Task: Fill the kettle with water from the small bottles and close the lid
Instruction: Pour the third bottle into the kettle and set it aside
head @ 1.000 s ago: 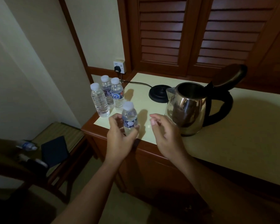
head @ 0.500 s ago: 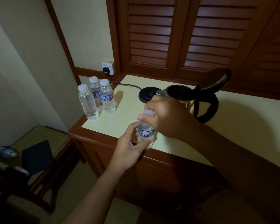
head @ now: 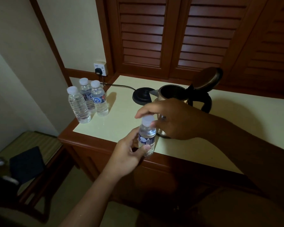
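Left hand (head: 129,154) of mine is wrapped around the lower body of a small water bottle (head: 147,136), thumb across the front just under the dark label, holding it upright near the front edge of the pale surface (head: 236,128). My right hand (head: 169,118) comes in over the top, thumb and fingers pinched around the white cap (head: 148,120); the cap sits on the neck as far as I can see. Just behind that hand stands the steel kettle (head: 172,94), its lid (head: 206,79) tipped up and back so the dark mouth is open. It is off its black round base (head: 142,95), which lies beside it to the left, with a cord running back to a plug in the wall socket (head: 101,69). Three more capped bottles (head: 88,99) stand grouped at the far left corner of the surface, well apart from the one I hold. Louvred wooden doors (head: 174,38) rise behind.
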A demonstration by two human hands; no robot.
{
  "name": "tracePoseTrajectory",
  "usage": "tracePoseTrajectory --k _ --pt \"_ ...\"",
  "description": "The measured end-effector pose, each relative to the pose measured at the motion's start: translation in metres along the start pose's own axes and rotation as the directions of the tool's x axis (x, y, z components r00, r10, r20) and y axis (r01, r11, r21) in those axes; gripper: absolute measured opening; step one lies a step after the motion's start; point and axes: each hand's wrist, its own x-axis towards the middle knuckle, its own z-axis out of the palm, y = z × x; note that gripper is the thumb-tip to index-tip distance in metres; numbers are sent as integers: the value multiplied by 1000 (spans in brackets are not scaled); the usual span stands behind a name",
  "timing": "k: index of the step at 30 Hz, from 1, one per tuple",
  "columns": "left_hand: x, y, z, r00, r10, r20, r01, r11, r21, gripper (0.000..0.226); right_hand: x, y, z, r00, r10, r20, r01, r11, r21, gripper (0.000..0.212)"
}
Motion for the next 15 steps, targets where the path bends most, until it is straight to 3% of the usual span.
tracePoseTrajectory --k 3,6,10,15 --pt "2 5 4 999 43 30 -44 998 39 54 -6 0 1 992 51 -113 -66 989 -131 42" --pt "4 11 10 997 46 61 -47 999 14 55 -13 -2 1 972 -32 -233 -39 955 -293 41" --pt "4 14 13 988 48 149 -44 998 -34 49 -35 -2 -10 977 28 -212 -44 997 -70 19" --pt "-1 15 17 976 54 213 -55 999 -2 48 -63 1 -16 978 67 -199 -63 998 28 30"
